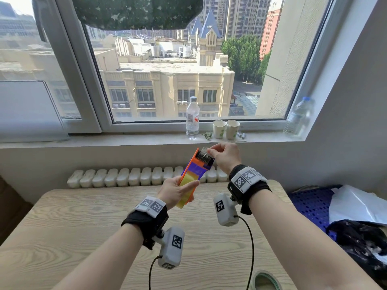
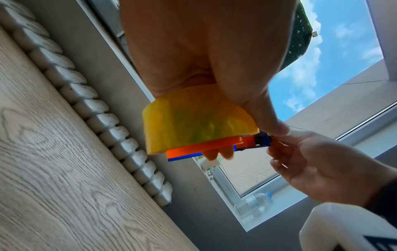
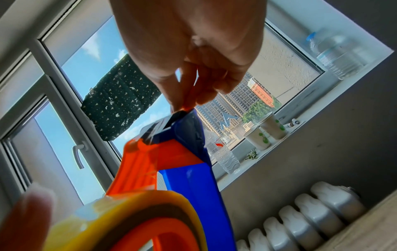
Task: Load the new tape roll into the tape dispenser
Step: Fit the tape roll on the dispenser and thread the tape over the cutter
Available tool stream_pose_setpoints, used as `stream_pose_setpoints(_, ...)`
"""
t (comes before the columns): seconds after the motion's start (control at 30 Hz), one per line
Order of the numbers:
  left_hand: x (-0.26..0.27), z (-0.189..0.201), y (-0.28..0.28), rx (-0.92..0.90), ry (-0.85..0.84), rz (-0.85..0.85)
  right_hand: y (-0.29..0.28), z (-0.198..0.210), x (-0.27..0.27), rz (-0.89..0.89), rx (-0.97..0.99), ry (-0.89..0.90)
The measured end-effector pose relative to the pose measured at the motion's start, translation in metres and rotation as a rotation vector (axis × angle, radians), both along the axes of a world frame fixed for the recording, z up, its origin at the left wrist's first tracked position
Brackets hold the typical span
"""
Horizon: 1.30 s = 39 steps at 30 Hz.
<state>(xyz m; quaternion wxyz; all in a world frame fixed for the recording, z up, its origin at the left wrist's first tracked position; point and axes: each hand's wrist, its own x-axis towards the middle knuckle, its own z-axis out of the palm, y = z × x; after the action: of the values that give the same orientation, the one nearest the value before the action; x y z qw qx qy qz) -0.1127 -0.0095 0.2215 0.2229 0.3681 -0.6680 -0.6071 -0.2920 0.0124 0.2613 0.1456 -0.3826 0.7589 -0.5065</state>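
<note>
An orange and blue tape dispenser [image 1: 195, 168] is held up over the table, tilted away from me. A yellow tape roll [image 1: 185, 193] sits in its lower end. My left hand [image 1: 184, 190] grips that end, thumb across the roll [image 2: 193, 118] and fingers curled under the orange frame [image 2: 193, 147]. My right hand [image 1: 210, 152] pinches the tape's free end at the dispenser's black cutter head [image 1: 205, 158]. In the right wrist view its fingertips [image 3: 182, 103] close together just above the blue head [image 3: 189, 129].
Below lies a wooden table [image 1: 83, 237], with another tape roll [image 1: 265, 280] at its near edge. A white radiator [image 1: 125, 176] runs behind it. The windowsill holds a water bottle [image 1: 192, 118], two paper cups [image 1: 226, 128] and a second bottle [image 1: 299, 116]. A blue crate [image 1: 310, 204] stands at the right.
</note>
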Motion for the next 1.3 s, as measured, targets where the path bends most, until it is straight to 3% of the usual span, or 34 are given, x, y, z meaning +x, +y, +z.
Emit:
stream_pose_setpoints(0.9,0.005,0.0,-0.001,0.061,0.014,-0.009,0.009,-0.014,-0.001,-0.053,-0.069,-0.076)
stream_pose_setpoints(1.0,0.004,0.001,-0.005,0.082,0.042,0.016,0.012,-0.016,-0.002,0.001,-0.087,-0.179)
stream_pose_setpoints(1.1,0.003,0.001,-0.011,0.105,0.074,0.048,0.017,-0.021,0.001,0.162,-0.016,-0.31)
stream_pose_setpoints(1.3,0.006,0.001,-0.024,0.13,0.087,-0.016,0.028,-0.027,0.01,0.46,0.099,-0.398)
